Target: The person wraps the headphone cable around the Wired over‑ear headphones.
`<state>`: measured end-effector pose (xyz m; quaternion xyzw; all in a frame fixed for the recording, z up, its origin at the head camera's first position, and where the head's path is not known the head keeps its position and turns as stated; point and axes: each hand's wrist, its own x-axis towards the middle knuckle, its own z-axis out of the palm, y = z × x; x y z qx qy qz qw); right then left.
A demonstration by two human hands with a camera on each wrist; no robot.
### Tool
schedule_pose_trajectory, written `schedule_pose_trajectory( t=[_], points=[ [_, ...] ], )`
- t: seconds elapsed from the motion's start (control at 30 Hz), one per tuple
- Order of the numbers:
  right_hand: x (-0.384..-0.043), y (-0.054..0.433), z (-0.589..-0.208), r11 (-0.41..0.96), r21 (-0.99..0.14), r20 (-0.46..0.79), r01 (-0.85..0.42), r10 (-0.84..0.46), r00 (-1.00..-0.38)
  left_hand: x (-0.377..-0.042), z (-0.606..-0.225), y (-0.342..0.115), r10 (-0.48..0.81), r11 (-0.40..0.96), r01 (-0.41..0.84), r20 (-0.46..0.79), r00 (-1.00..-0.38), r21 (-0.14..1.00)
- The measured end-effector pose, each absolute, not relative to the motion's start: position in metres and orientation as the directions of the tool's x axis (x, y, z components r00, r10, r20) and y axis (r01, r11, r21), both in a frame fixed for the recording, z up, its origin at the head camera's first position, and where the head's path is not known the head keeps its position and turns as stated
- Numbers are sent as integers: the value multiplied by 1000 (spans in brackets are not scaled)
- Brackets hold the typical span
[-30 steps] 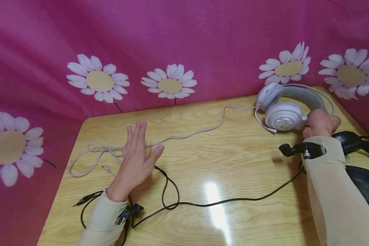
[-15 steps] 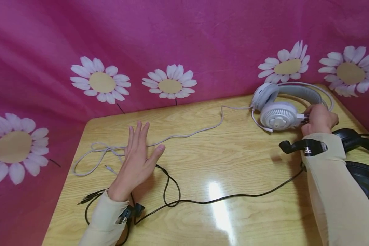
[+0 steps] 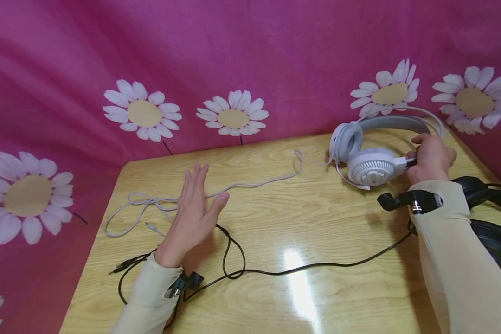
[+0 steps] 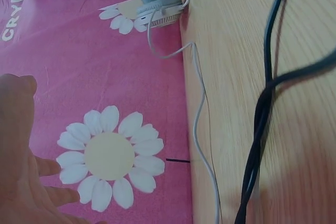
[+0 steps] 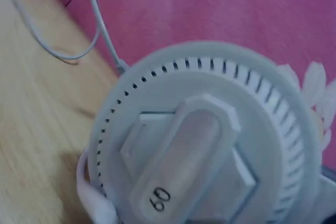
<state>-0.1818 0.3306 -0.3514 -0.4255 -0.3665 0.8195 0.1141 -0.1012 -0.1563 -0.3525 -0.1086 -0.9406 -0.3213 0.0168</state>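
My right hand (image 3: 432, 157) grips a white headset (image 3: 371, 167) by the band just above its nearer ear cup, at the back right of the table. In the right wrist view that ear cup (image 5: 210, 108) fills the picture, with a handwritten number on it, while the fingers stay out of sight. The headset's thin microphone boom (image 3: 352, 182) curves below the cups. On the left, my left hand (image 3: 192, 218) is held with straight fingers and thumb apart, holding nothing, above the white cable (image 3: 250, 184) and a black cable (image 3: 244, 255).
A black headset (image 3: 494, 241) lies under and beside my right forearm. Plug ends (image 3: 125, 265) of the black cable and a white plug (image 3: 152, 227) lie at the left. A pink flowered cloth (image 3: 234, 46) hangs along the back of the wooden table (image 3: 317, 222).
My right hand has tilted the white headset and moved it leftward and toward me. The white cable near it has slackened into a small loop. My left hand has shifted slightly right in view.
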Motion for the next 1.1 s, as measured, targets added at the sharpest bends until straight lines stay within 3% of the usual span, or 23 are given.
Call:
schedule_pose_trajectory(
  t=[0.27,0.47,0.8,1.1],
  points=[
    [-182,311,-343,-541,-834,-455,106,567,-686,-108,-357,-140,203,727,223,106,-973,650],
    [-181,301,-339,-444,-896,-309,14,601,-737,-112,-362,-127,209,703,228,110,-972,673],
    [-175,288,-339,-425,-903,-193,-64,534,-823,-118,-367,-104,229,655,235,107,-967,718],
    [-175,274,-338,-443,-887,-118,-130,489,-864,-122,-370,-90,245,641,238,100,-965,729]
  ],
)
